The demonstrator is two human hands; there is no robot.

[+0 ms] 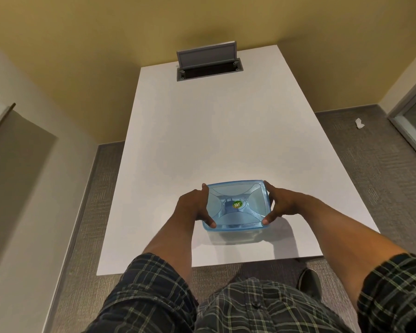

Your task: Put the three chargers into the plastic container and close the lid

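Observation:
A translucent blue plastic container (235,230) stands near the front of the white table (214,140). Its blue lid (238,195) lies on top, with a round green and yellow sticker in the middle. Through the lid a dark charger (228,205) shows faintly; I cannot tell how many chargers are inside. My left hand (192,206) grips the container's left side, thumb on the near left corner of the lid. My right hand (282,205) grips the right side, thumb pressing the near right corner.
A grey cable box (209,68) with its flap raised sits at the table's far end. Carpet lies on both sides, with a white scrap of paper (359,123) on the right. My shoe (310,281) shows under the table's near edge.

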